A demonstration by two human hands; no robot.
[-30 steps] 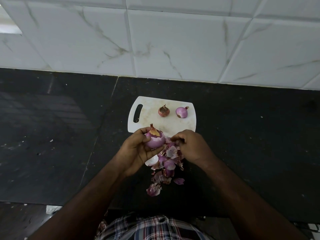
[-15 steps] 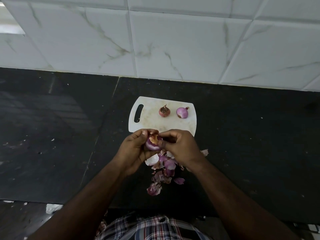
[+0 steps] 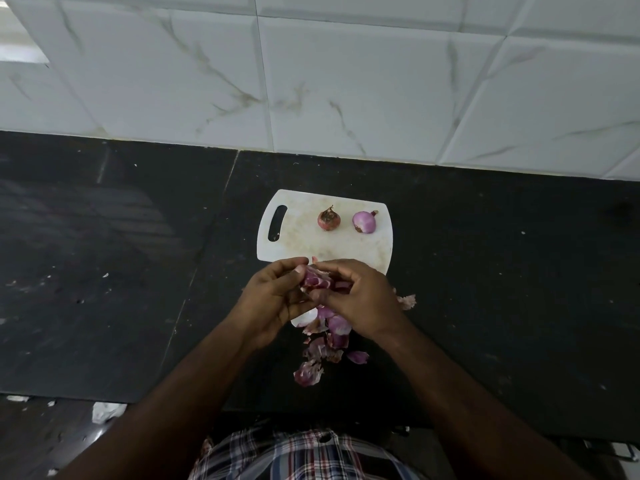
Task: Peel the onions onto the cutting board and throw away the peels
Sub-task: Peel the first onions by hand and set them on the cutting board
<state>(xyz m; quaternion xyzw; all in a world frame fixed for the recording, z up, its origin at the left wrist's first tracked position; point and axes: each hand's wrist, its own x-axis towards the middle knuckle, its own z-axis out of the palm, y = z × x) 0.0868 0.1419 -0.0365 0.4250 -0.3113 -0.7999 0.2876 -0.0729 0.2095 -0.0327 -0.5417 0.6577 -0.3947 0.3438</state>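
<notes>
Now, in the head view, the left hand (image 3: 273,299) and right hand (image 3: 356,299) both grip one onion (image 3: 316,281) over the near edge of the cutting board (image 3: 311,242). Two more onions lie on the board; peels (image 3: 323,344) litter the counter (image 3: 138,271) below.

The cutting board (image 3: 304,244) at frame centre is white with faint brownish stains. On it, one onion (image 3: 329,219) is reddish-brown, the other onion (image 3: 364,222) pale purple. The peels (image 3: 329,341) below are purple, pink and white. The bench (image 3: 104,271) is black with pale specks; the wall tiles (image 3: 346,81) above are white with grey-brown veins; the shirt (image 3: 301,455) at bottom is plaid in red, white and dark blue
</notes>
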